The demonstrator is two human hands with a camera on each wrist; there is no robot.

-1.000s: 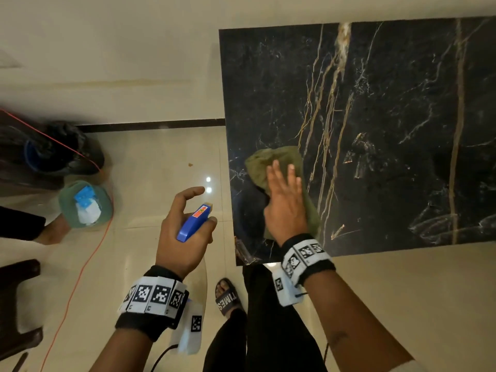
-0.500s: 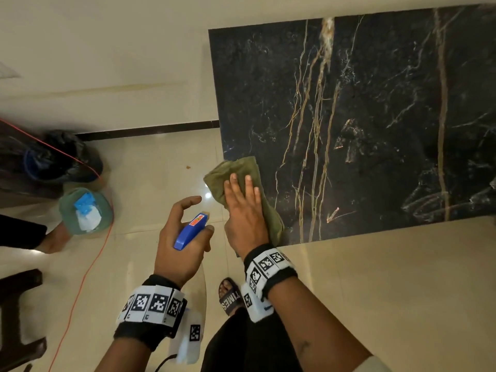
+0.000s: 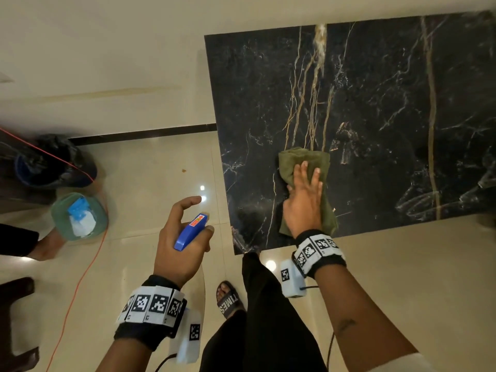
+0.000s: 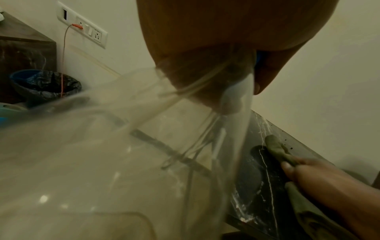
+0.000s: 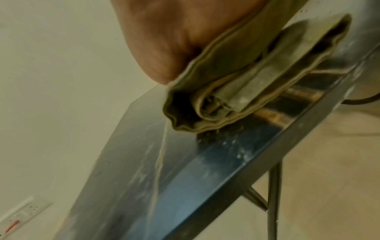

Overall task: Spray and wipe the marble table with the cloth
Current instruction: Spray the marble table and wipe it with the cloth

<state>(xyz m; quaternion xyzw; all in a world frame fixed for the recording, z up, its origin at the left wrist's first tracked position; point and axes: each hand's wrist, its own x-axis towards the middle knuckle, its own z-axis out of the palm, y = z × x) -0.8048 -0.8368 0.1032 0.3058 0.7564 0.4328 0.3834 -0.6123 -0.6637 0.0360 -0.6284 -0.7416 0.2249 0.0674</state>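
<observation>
Cloth (image 3: 303, 162) (folded, olive) lies flat under right hand's fingers (image 3: 304, 174).

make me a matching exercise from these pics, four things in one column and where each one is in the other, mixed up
Things:
1. cloth
2. spray bottle
3. orange cable
4. sandal

Places:
A. trailing across the tiled floor
B. on the person's foot, beside the near table corner
C. pressed flat on the marble table under the right hand
D. gripped in the left hand, off the table's left edge

Pairs: 1-C, 2-D, 3-A, 4-B
</observation>
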